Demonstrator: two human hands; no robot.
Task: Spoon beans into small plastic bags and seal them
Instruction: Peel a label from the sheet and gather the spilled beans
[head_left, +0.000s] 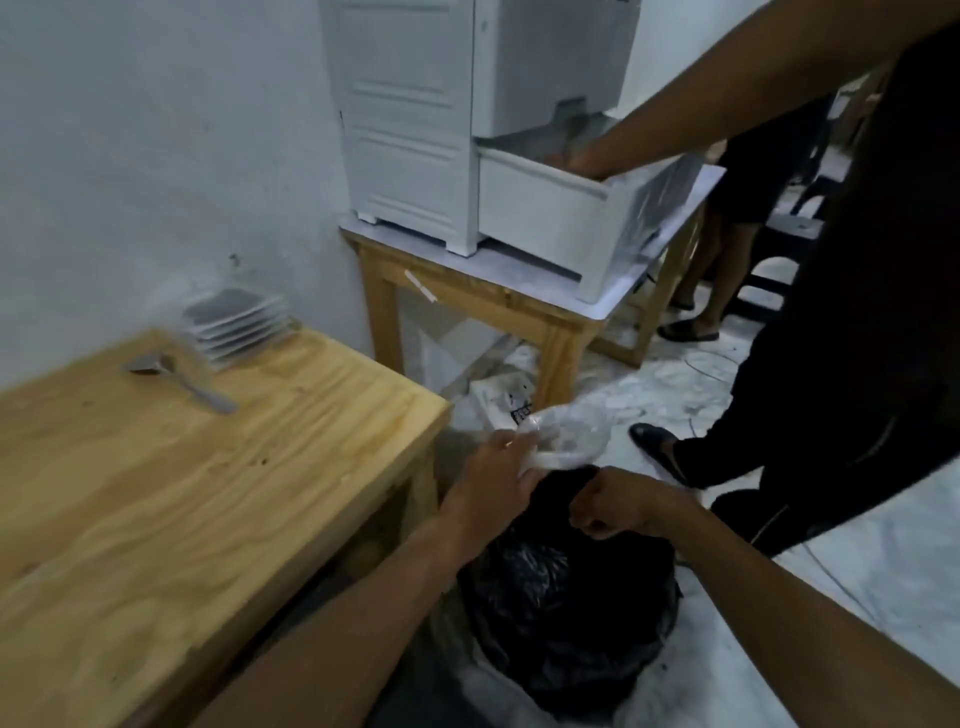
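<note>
The wooden counter (208, 493) fills the lower left, its right edge running down toward the floor. At its far left corner against the wall sits a stack of square plates (236, 325), blurred, and just in front of them, near the far edge, lies a metal spoon (179, 376), well apart from both hands.

Behind it, a second, smaller counter (519, 299) carries a white plastic drawer cabinet (415, 130). Its lowest drawer (566, 218) is pulled out over the front edge, and another person's hand (589, 163) reaches into it; what the drawer holds cannot be made out. That person, in dark clothes, stands at the right.

On the floor (857, 545), just beside the near counter's right edge, stands a big black plastic bag (566, 597), bulging and crinkled, its neck gathered at the top. Its contents are hidden.

The right hand (618, 506) has its grip closed in a fist round the gathered neck of the black bag. The left hand (493, 483) is just beside it, fingers curled and pinching a small clear plastic bag (563, 436), which stands crumpled above the black bag's neck, off the counter's right edge. The clear bag looks puffed and see-through; whether anything is in it cannot be told.
</note>
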